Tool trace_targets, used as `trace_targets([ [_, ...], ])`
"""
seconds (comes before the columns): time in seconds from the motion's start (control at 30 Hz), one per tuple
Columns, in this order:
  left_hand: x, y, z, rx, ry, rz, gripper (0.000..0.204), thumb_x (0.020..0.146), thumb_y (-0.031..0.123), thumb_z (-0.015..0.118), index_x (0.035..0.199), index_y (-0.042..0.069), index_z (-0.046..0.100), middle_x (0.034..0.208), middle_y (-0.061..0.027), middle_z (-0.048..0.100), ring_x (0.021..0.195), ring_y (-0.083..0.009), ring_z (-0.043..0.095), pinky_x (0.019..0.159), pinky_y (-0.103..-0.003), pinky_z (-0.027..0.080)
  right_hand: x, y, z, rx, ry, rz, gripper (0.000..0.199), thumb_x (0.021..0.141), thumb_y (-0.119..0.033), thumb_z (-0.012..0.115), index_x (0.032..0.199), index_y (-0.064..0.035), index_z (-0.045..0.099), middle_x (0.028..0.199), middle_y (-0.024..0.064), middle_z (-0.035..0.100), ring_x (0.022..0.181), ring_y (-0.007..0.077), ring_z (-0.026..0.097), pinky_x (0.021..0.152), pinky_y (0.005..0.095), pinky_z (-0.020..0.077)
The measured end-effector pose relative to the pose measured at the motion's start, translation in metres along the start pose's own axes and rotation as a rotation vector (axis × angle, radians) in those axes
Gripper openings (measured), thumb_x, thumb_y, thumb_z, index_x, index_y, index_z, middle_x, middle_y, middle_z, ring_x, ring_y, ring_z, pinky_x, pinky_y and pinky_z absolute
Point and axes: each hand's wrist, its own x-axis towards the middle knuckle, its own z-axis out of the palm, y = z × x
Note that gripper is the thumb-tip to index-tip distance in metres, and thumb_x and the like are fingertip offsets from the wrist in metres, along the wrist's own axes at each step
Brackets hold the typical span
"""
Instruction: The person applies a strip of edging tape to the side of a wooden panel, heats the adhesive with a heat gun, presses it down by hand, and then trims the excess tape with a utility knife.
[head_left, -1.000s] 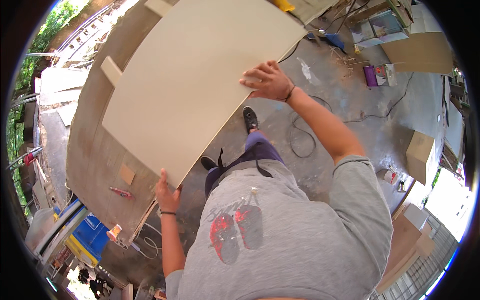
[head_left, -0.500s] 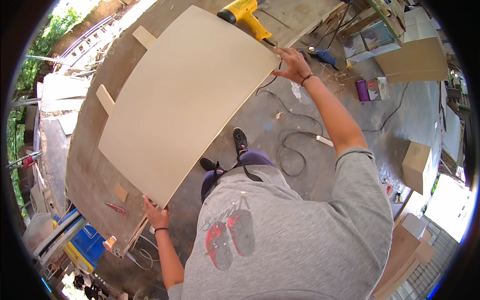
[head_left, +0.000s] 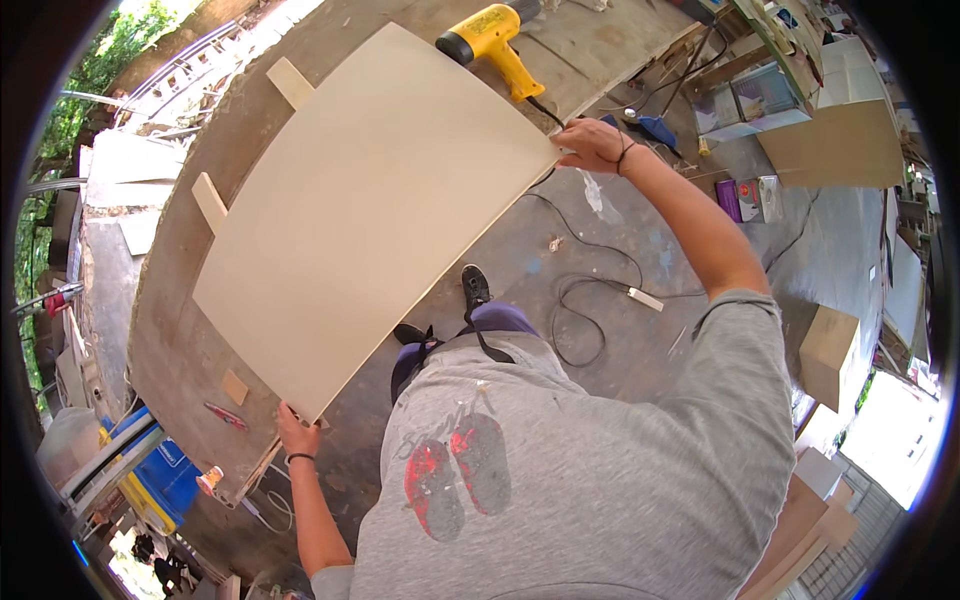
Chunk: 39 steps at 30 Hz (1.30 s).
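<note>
One large, pale, flat board (head_left: 375, 215) fills the middle left of the frame, and we see it lying over a grey-brown workbench (head_left: 175, 330), its long near edge slanting past the wearer's legs. At the board's lowest corner, left of centre, we find the left hand (head_left: 297, 433), fingers and thumb closed on that corner. Higher up, just right of centre, the right hand (head_left: 592, 147) is curled onto the board's right-hand corner, gripping it, with the forearm stretching down to a grey T-shirt (head_left: 600, 480) that takes up the lower part of the frame.

Beyond the board's far edge, at the upper left, we notice two pale wooden strips, an upper strip (head_left: 290, 83) and a lower strip (head_left: 209, 203), sticking out from beside or under it; we cannot tell which. A yellow heat gun (head_left: 490, 40) with a black nozzle lies at the top centre, near the board's upper edge. Toward the lower left of the frame, on the bench, we see a small tan rectangle (head_left: 235, 388) and a slim red tool (head_left: 227, 417).

Right of centre, on the grey floor (head_left: 640, 365), a dark cable (head_left: 603, 338) loops beside a white power strip (head_left: 645, 299).
</note>
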Motion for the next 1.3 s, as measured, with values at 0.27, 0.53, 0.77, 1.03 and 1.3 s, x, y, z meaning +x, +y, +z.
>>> trace_targets([
  [0.27,-0.024,0.024,0.027,0.270,0.246,-0.380,0.080,0.067,0.028,0.079,0.135,0.008,0.043,0.127,-0.0113,0.052,0.118,-0.0336,0.049,0.094,-0.052,0.041,0.038,0.000,-0.044,0.185,-0.255,0.277,0.042,0.077,-0.034,0.070,0.109,-0.0068,0.066,0.100,0.0149,0.069,0.098,0.0311,0.064,0.083,0.0399,0.0505],
  [0.53,-0.047,0.046,0.079,-0.970,0.576,-0.804,0.045,0.083,0.027,0.067,0.120,0.005,0.053,0.113,-0.0098,0.056,0.102,-0.0258,0.053,0.085,-0.040,0.043,0.154,0.049,0.005,0.157,0.489,0.588,0.059,0.079,-0.046,0.068,0.117,-0.0010,0.060,0.115,0.0231,0.063,0.109,0.0365,0.060,0.093,0.0425,0.0469],
  [0.77,-0.022,0.071,0.076,-2.117,0.555,-0.865,0.026,0.098,0.021,0.050,0.113,0.001,0.057,0.109,-0.0117,0.063,0.104,-0.0266,0.060,0.095,-0.041,0.050,0.174,0.061,-0.002,0.093,0.382,0.816,0.055,0.076,-0.035,0.069,0.116,0.0009,0.058,0.118,0.0233,0.062,0.113,0.0347,0.058,0.095,0.0430,0.0471],
  [1.03,-0.032,0.032,0.105,-2.151,0.458,-0.702,0.027,0.098,0.022,0.052,0.109,-0.002,0.058,0.104,-0.0130,0.065,0.097,-0.0248,0.062,0.092,-0.039,0.052,0.028,0.018,-0.045,0.462,0.750,0.424,0.039,0.079,-0.025,0.071,0.109,-0.0021,0.061,0.103,0.0138,0.067,0.096,0.0254,0.064,0.082,0.0359,0.0486],
  [1.3,-0.020,0.005,0.074,-1.987,0.376,-0.880,0.036,0.097,0.027,0.049,0.118,-0.002,0.051,0.113,-0.0145,0.057,0.106,-0.0296,0.056,0.100,-0.044,0.046,-0.139,-0.120,0.038,1.257,1.063,0.767,0.025,0.079,-0.005,0.063,0.104,-0.0049,0.059,0.089,0.0054,0.062,0.081,0.0162,0.062,0.070,0.0285,0.0510],
])
